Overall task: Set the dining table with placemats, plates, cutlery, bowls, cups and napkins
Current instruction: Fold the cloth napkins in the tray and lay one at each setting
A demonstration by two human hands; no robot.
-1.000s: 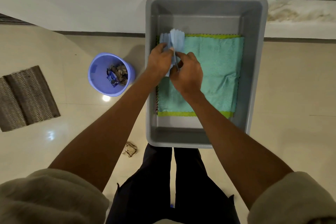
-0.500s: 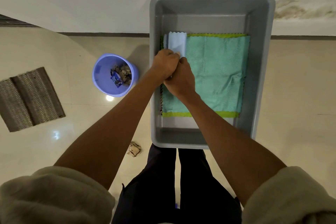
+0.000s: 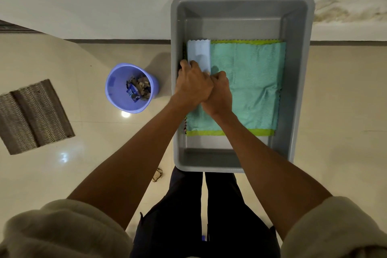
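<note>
Left hand: the left hand sits knuckles-up at the near end of a folded pale blue napkin with a scalloped far edge, fingers curled down onto it. Looks like it's gripping that end, though the fingertips are hidden.

Right hand: the right hand is pressed right against the left one, fingers curled under. Can't tell if it actually has hold of the napkin or the cloth beneath.

Napkin: lies lengthwise along the left side of the tub, on top of the teal cloth, scalloped end pointing away from the person.

Cloth: a teal mesh-textured cloth with lime green trim is spread flat over most of the tub floor.

Tub: a grey rectangular plastic tub, just in front of the person's dark trousers.

Floor stuff: a round purple plastic bin with scraps inside stands left of the tub, and a brown striped woven mat lies further left on the glossy cream tiles.
</note>
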